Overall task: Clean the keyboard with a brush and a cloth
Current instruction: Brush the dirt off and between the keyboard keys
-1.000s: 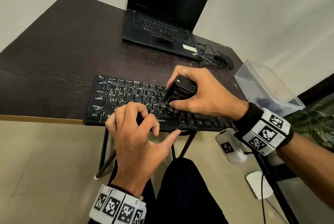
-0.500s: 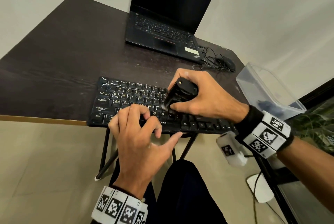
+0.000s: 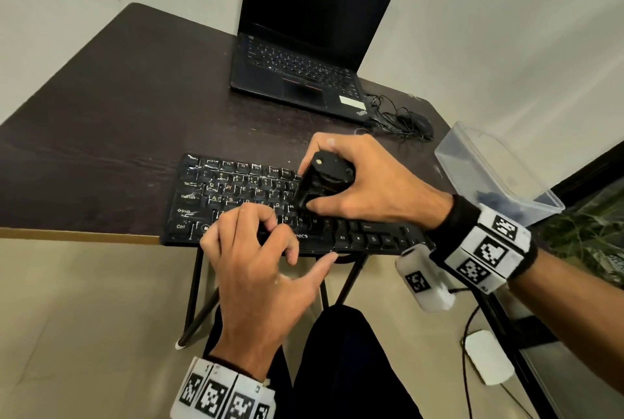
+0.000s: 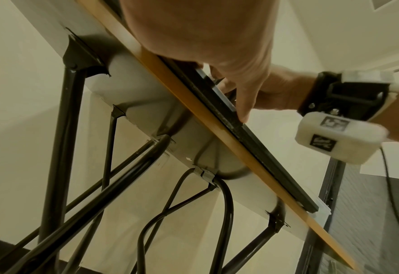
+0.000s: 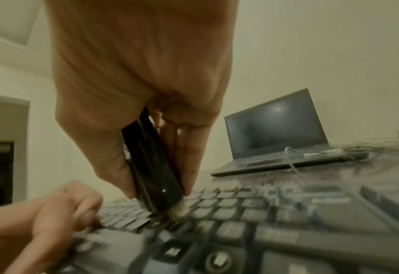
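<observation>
Your right grip point(image 3: 368, 182) was clamped round the black brush point(image 3: 324, 182), its pale bristles pressed into the middle keys of the keyboard point(image 3: 236, 189), which lay at the near edge of the bench point(image 3: 118, 114). Your left grip point(image 3: 260, 260) pinched that keyboard, bent fingertips on the lower keys, thumb against its front rim.

Under both sets of fingers, the keyboard point(image 3: 236, 195), at the near edge of the table point(image 3: 101, 121). Between right hand point(image 3: 378, 182) fingers and thumb, the brush point(image 3: 320, 185), bristles on keys just right of the left hand point(image 3: 263, 270) fingertips. Beyond the fingers, the laptop point(image 3: 304, 74); rightward, mouse point(image 3: 422, 121) and box point(image 3: 489, 175).
</observation>
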Tool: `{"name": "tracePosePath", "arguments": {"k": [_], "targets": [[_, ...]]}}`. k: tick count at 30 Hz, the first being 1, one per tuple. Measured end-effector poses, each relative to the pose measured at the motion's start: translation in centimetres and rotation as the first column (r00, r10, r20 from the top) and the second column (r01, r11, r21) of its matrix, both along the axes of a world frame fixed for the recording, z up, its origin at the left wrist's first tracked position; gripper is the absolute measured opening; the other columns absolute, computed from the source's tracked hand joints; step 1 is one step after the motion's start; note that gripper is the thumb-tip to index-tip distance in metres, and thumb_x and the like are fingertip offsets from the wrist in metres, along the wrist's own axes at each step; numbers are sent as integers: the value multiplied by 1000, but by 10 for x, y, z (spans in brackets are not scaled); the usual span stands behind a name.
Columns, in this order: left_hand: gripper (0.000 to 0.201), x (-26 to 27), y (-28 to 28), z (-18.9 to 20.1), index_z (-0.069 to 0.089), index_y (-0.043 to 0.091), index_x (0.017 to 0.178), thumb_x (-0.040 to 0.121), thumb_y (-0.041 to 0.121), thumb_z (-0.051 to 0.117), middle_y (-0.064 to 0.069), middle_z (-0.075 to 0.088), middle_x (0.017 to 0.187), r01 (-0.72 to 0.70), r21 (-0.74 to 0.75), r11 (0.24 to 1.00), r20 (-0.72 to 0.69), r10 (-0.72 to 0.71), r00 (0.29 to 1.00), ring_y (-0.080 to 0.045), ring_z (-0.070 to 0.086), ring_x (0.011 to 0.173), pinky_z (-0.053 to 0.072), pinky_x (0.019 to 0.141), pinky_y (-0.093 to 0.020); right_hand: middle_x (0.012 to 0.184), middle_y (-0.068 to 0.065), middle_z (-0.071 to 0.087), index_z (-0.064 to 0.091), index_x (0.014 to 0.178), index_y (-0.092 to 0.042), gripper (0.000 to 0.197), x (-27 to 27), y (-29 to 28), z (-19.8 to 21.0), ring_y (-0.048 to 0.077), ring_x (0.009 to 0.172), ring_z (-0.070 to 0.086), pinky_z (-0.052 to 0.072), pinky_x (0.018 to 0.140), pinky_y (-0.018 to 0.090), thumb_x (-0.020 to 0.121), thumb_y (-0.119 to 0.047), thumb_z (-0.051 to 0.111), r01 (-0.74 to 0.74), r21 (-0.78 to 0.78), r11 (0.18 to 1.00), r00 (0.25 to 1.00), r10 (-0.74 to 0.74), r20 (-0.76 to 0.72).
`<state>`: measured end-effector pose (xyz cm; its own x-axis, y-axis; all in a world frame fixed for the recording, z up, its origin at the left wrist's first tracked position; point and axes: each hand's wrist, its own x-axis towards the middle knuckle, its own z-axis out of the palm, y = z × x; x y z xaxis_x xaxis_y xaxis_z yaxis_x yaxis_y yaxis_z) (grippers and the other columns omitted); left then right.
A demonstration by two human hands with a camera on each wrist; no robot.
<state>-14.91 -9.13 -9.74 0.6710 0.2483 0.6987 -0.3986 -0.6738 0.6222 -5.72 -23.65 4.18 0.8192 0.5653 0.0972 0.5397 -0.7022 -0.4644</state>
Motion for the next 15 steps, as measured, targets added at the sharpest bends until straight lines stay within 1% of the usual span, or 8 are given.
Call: {"name": "tracePosePath", "arguments": {"k": [2,5,7,9,10,13,15], "targets": [[53,1,0,0,54,19,63,60,57,90,1,53,96,-9,5,1000,4,9,1000,-21,49,100,20,104,-27,86,3,76,68,98,-12,29,0,1,-2,22,75,74,59,70,48,77,-8,88,2,-11,1000,1000,-2,-7],[53,2,0,-1,54,18,63,61,58,89,0,54,96,-11,3,1000,4,11,1000,-21,49,100,19,105,-27,86,3,75,67,97,-12,29,13,-1,1,22,76,74,59,71,50,77,-13,88,89,-8,996,995,-89,37],[53,1,1,-1,55,18,64,60,58,90,0,54,96,-5,5,1000,5,4,1000,-22,49,100,20,105,-27,84,3,75,68,96,-12,28,11,0,2,20,73,73,59,68,46,76,-11,87,50,-10,999,998,-50,38],[54,2,0,-1,55,18,64,59,57,92,0,54,96,-5,4,1000,5,5,1000,-22,49,100,20,104,-27,83,2,75,69,97,-12,28,4,2,0,19,72,72,58,66,42,76,-7,87,-9,-12,1000,1000,9,0],[54,2,0,-1,55,19,64,59,58,92,0,54,96,-7,5,1000,2,7,1000,-21,49,100,20,104,-27,83,2,75,69,97,-12,28,5,3,-1,19,72,72,59,67,43,77,-7,88,-1,-17,1000,1000,1,0],[54,2,0,-1,55,19,64,59,58,91,1,54,96,-8,8,1000,-3,8,1000,-22,49,100,20,103,-27,86,4,75,67,97,-11,30,16,-1,0,23,76,74,60,72,51,77,-13,89,98,-17,995,995,-97,24],[56,1,0,-1,55,18,64,58,56,95,0,54,95,-8,9,1000,-1,8,1000,-22,49,99,20,103,-27,87,4,75,67,98,-12,29,15,1,3,23,77,74,60,72,51,77,-12,88,61,-18,998,998,-61,19]]}}
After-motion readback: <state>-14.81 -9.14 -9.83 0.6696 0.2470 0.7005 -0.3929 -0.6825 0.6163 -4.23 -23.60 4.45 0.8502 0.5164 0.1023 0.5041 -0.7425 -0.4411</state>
